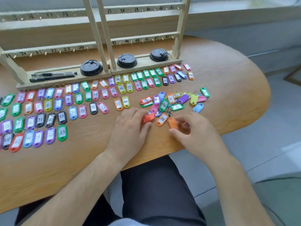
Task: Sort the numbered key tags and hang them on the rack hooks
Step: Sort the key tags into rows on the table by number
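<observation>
Orange tag (pixel 173 122) sits pinched in the right hand (pixel 192 128), blank side up; the left hand (pixel 130 123) grips a red tag (pixel 147 118), both just beside tag 38 (pixel 162 119). Sorting runs well along: rows fill the wooden table (pixel 81 160), perhaps twenty remain heaped (pixel 172 100). Rack hooks (pixel 141 9) hang bare. Three black lids (pixel 91 67), two pens (pixel 53 75).

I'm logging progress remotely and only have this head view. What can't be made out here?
- Red tag: number hidden, blank side up under the left hand.
- Orange tag in the right hand: blank back showing.
- Loose pile: tags overlap, most numbers covered or blurred.
- Far-left rows: cut off by the frame edge.
- Upper-left rack labels: blurred.
</observation>
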